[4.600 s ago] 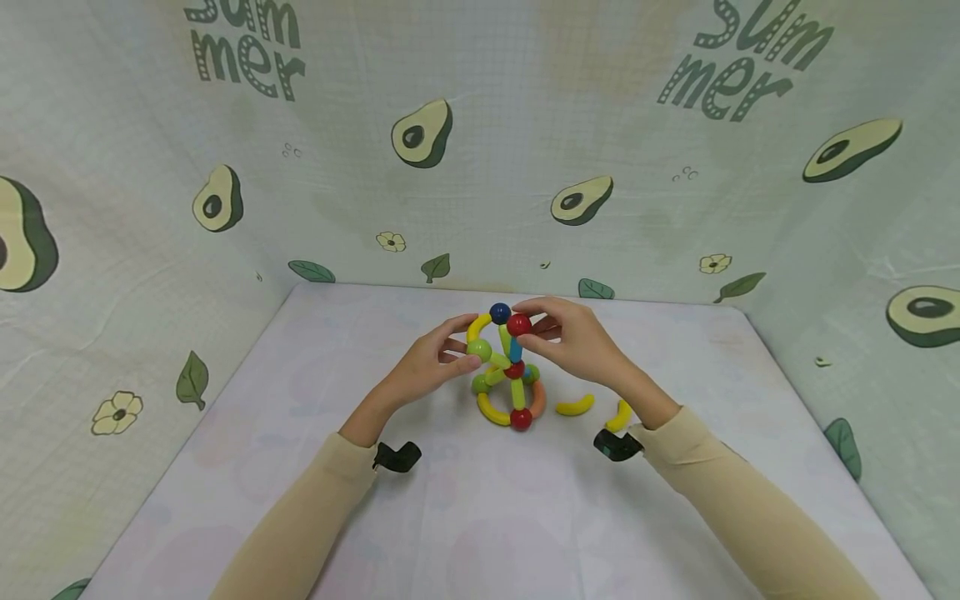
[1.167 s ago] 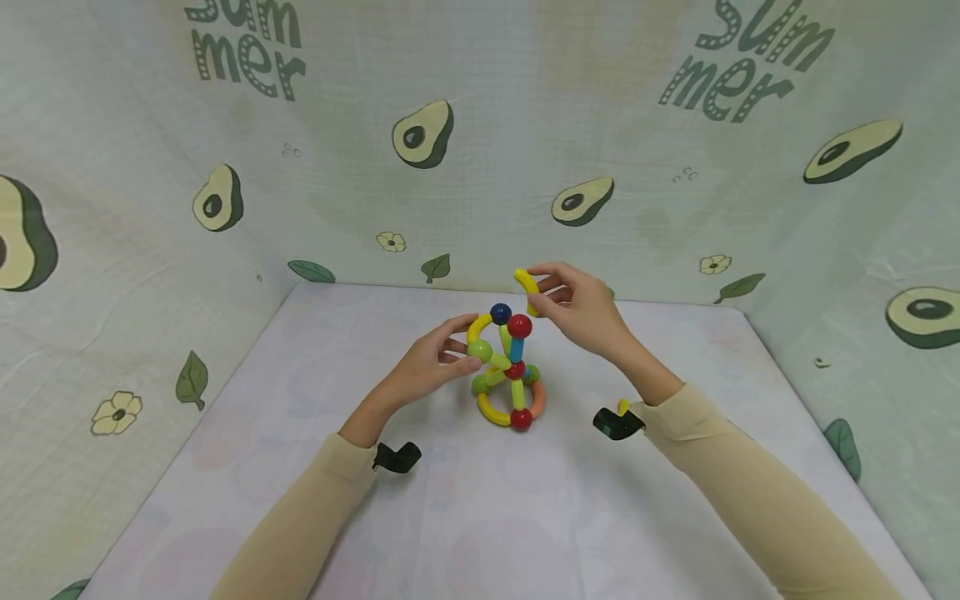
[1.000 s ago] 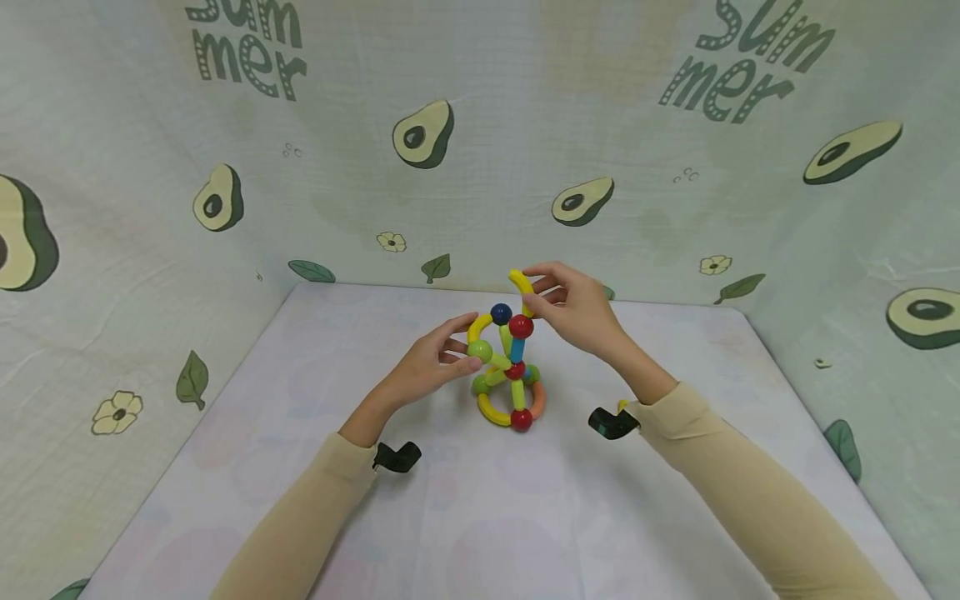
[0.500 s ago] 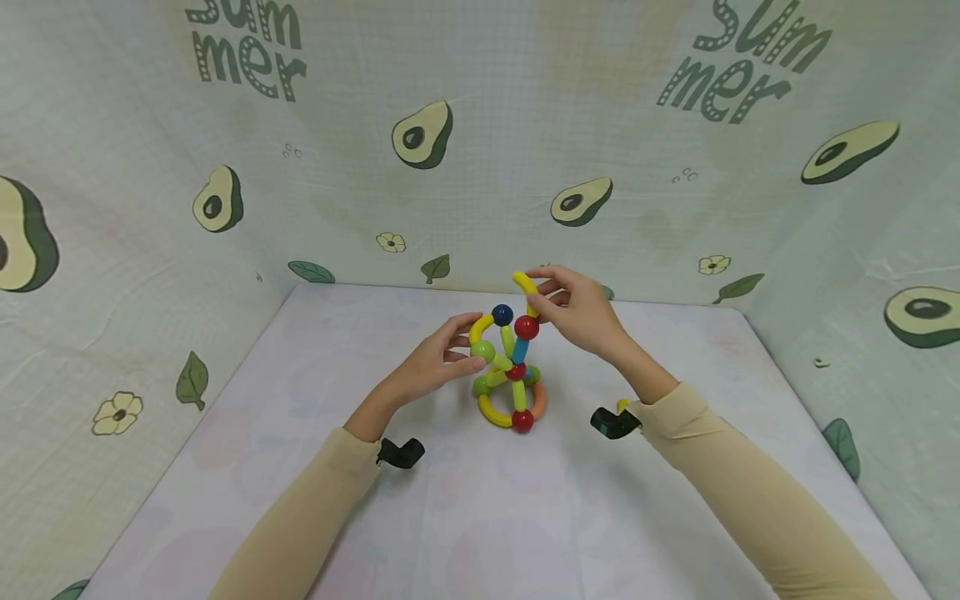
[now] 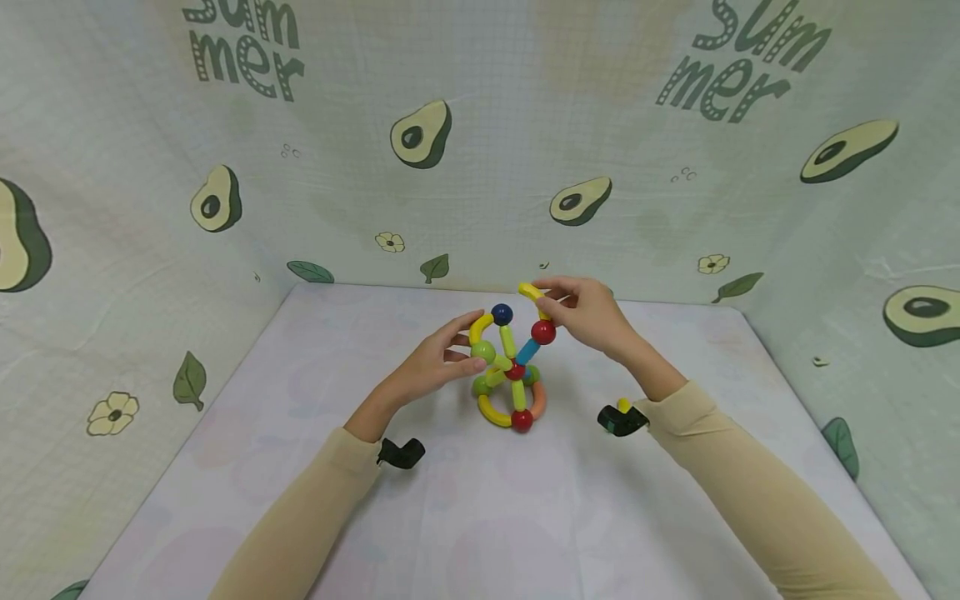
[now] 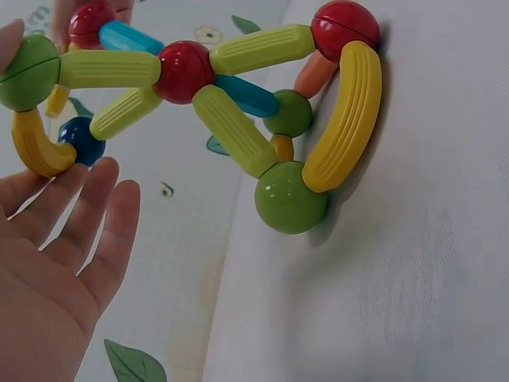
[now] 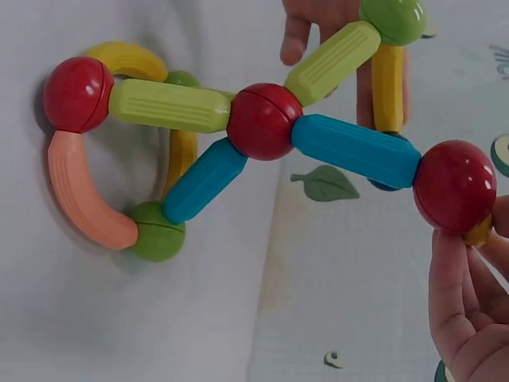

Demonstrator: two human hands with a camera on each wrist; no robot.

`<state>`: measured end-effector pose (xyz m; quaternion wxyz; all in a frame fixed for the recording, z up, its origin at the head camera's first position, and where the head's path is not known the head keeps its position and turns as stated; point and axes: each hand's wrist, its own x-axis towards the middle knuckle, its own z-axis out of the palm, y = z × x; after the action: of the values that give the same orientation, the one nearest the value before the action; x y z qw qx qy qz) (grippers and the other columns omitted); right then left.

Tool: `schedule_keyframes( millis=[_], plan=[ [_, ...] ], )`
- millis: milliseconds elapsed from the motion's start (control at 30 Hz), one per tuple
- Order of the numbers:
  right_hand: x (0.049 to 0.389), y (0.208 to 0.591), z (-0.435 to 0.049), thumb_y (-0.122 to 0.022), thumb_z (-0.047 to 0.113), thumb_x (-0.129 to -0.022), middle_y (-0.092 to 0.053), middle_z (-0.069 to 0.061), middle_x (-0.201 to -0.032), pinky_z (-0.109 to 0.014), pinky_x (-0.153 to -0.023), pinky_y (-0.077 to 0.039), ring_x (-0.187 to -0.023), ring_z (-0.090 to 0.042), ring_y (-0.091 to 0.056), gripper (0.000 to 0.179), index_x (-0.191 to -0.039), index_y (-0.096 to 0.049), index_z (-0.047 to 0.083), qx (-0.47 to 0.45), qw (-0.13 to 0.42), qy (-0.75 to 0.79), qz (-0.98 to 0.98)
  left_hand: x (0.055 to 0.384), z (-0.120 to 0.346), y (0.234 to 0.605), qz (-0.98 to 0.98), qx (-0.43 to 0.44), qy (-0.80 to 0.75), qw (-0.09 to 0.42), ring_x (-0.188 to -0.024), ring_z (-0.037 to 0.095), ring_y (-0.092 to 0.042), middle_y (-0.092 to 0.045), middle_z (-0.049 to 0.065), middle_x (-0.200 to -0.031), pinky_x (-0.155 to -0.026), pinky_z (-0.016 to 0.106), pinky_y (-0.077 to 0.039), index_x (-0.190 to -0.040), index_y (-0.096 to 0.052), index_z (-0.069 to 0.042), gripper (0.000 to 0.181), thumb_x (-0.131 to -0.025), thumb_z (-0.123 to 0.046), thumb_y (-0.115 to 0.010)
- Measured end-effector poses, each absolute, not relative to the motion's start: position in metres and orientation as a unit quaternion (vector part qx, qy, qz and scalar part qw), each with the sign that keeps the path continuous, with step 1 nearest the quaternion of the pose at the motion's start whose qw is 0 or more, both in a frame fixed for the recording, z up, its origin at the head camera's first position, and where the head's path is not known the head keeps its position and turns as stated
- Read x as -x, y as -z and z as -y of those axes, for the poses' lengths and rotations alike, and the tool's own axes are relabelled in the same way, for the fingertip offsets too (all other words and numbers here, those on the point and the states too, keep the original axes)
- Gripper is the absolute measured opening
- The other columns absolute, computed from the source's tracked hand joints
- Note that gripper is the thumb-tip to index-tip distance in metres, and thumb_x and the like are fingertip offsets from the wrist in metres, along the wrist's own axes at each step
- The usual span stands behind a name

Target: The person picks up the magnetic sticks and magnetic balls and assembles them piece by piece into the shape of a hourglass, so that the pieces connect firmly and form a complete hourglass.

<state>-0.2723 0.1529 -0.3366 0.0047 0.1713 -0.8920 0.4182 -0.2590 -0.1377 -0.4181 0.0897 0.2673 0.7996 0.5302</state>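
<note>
A model of magnetic balls and sticks [image 5: 516, 370] stands on a ring-shaped base in mid-table. My left hand [image 5: 435, 360] holds its left side, thumb on the light green ball [image 6: 30, 72] and fingers by the attached yellow curved stick [image 6: 38, 145]. My right hand [image 5: 588, 315] pinches a loose yellow curved stick [image 5: 530, 291] whose lower end meets the upper red ball [image 5: 543, 332]. That ball sits on a blue stick [image 7: 356, 151] leaning right from the central red ball [image 7: 265, 121]. A dark blue ball [image 5: 502, 314] tops a light green stick between the hands.
Another yellow curved stick [image 5: 624, 405] lies on the table [image 5: 480, 517], mostly hidden behind the right wrist's camera [image 5: 622, 421]. A printed cloth [image 5: 480, 208] rises at the back and sides.
My right hand has picked one yellow curved stick off the table and brought it to the upper red ball. That ball has since swung right, tilting its blue stick. The left hand barely moved.
</note>
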Motion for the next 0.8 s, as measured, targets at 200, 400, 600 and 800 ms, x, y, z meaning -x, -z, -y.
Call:
schedule_keyframes(
  millis=[200, 400, 600, 800],
  plan=[
    [0.275, 0.338, -0.157, -0.064, 0.029, -0.107, -0.078, -0.010, -0.109, -0.038, -0.079, -0.055, -0.091, -0.024, -0.072, 0.040, -0.145, -0.065, 0.014, -0.164, -0.017, -0.415, 0.895, 0.259, 0.136, 0.417, -0.802, -0.270, -0.525, 0.086, -0.134, 0.026, -0.055, -0.040, 0.003, -0.165, -0.112, 0.047, -0.051, -0.168, -0.032, -0.023, 0.087, -0.097, -0.042, -0.078],
    [0.280, 0.342, -0.162, -0.064, 0.030, -0.107, -0.077, -0.010, -0.110, -0.036, -0.078, -0.055, -0.097, -0.027, -0.064, 0.038, -0.141, -0.068, 0.015, -0.161, -0.036, -0.402, 0.901, 0.258, 0.136, 0.416, -0.802, -0.270, -0.526, 0.085, -0.134, 0.026, -0.055, -0.041, 0.003, -0.165, -0.112, 0.049, -0.050, -0.168, -0.031, -0.019, 0.087, -0.097, -0.037, -0.079],
    [0.285, 0.344, -0.165, -0.064, 0.029, -0.107, -0.075, -0.011, -0.120, -0.037, -0.085, -0.058, -0.106, -0.027, -0.066, 0.037, -0.140, -0.069, 0.015, -0.173, -0.055, -0.389, 0.903, 0.258, 0.135, 0.417, -0.799, -0.275, -0.529, 0.083, -0.133, 0.026, -0.056, -0.041, 0.002, -0.164, -0.111, 0.048, -0.051, -0.167, -0.033, -0.026, 0.084, -0.097, -0.034, -0.079],
    [0.287, 0.344, -0.166, -0.064, 0.028, -0.107, -0.074, -0.008, -0.125, -0.045, -0.094, -0.059, -0.107, -0.026, -0.066, 0.037, -0.140, -0.069, 0.012, -0.196, -0.073, -0.384, 0.899, 0.259, 0.133, 0.415, -0.795, -0.278, -0.533, 0.083, -0.133, 0.026, -0.056, -0.042, 0.003, -0.164, -0.111, 0.048, -0.052, -0.167, -0.033, -0.023, 0.086, -0.096, -0.035, -0.079]
  ],
)
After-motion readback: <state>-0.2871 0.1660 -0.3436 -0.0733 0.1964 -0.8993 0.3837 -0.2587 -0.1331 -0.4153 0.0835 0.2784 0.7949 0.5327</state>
